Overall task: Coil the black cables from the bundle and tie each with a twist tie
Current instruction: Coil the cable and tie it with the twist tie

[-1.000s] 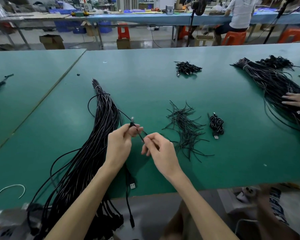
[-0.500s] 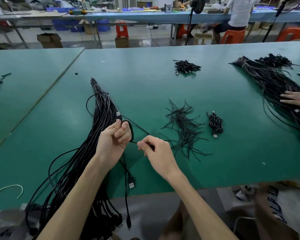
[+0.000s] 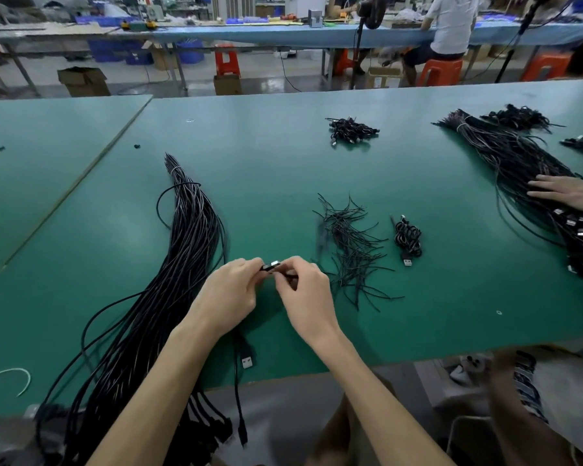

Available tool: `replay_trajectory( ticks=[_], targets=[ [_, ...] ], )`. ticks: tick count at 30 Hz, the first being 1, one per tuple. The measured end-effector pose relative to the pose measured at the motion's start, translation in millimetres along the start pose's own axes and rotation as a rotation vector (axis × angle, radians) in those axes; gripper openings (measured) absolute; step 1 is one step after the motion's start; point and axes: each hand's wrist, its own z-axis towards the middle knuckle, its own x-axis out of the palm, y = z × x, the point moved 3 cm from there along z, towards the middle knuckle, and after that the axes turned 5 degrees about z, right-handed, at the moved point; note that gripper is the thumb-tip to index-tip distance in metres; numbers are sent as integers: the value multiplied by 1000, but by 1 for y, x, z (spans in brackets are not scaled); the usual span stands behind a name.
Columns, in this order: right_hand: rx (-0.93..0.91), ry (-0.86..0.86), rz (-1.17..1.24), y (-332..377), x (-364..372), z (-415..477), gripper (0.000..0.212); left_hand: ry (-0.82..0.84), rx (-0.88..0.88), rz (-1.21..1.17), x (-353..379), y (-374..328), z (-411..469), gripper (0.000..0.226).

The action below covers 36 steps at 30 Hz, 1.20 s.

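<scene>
A long bundle of black cables (image 3: 182, 250) lies on the green table (image 3: 283, 156), running from the near left edge toward the middle. My left hand (image 3: 228, 294) and my right hand (image 3: 305, 294) meet over the table just right of the bundle. Both pinch one black cable near its silver-tipped connector (image 3: 272, 266), which shows between the fingertips. The same cable's other end, a USB plug (image 3: 247, 360), lies under my left wrist. A loose pile of black twist ties (image 3: 349, 247) lies right of my hands. Beside it rests one coiled, tied cable (image 3: 408, 238).
Another person's hand (image 3: 567, 193) rests on a second cable bundle (image 3: 519, 169) at the right. A small heap of coiled cables (image 3: 350, 129) lies at mid-table. A white tie (image 3: 14, 375) lies near the left front edge. Some cables hang over the near table edge.
My hands have come together: the right hand moved left and up to meet the left. The connector now sits between both sets of fingertips.
</scene>
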Motion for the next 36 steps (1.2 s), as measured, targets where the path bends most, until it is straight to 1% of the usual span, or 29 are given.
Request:
replay_trajectory(
  ticks=[3,5,6,9,12,13,15,16,17,19,22,24,26,28,29,30,33,34,36],
  targets=[
    [-45,-55,63,2,-2,-2,11,-123,-17,29,-5,1,0,14],
    [-120,-31,79,5,-1,-5,15,-181,-84,24,-5,4,1,10],
    [-152,0,89,7,1,-6,17,-204,-131,-32,-4,7,1,12],
    [-174,86,152,9,2,-7,15,-249,-245,-401,-1,8,4,18],
    [-179,132,163,10,3,-6,7,-250,-266,-826,2,8,7,24],
    [-179,153,162,10,4,-6,8,-233,-279,-985,2,9,8,28],
    [-157,194,149,9,6,-5,16,-134,-312,-1322,2,11,8,39],
    [-136,211,147,8,7,-5,21,-86,-324,-1449,1,12,8,41],
    [-116,221,151,7,7,-4,25,-58,-327,-1544,-1,13,9,40],
    [-93,222,165,5,6,-4,30,-50,-324,-1661,-5,17,9,34],
    [-64,214,184,5,4,-4,34,-21,-347,-1766,-7,17,8,41],
    [-45,201,191,4,4,-3,32,5,-366,-1767,-7,18,6,39],
    [-34,165,176,4,2,-2,28,-13,-382,-1744,-7,19,6,38],
    [-16,80,191,3,-1,-1,20,-59,-364,-1630,-9,20,6,39],
    [0,29,222,2,-4,-1,16,-66,-330,-1496,-8,19,6,40],
    [15,-11,253,1,-6,-1,13,-60,-287,-1310,-7,16,6,39],
    [2,-42,284,1,-8,-2,6,-36,-108,-677,5,6,1,33],
    [-6,-35,298,1,-7,-2,5,-44,-45,-529,7,4,-1,31],
    [-10,-30,343,2,-8,-3,7,-90,23,-378,7,5,-1,25]
  ],
)
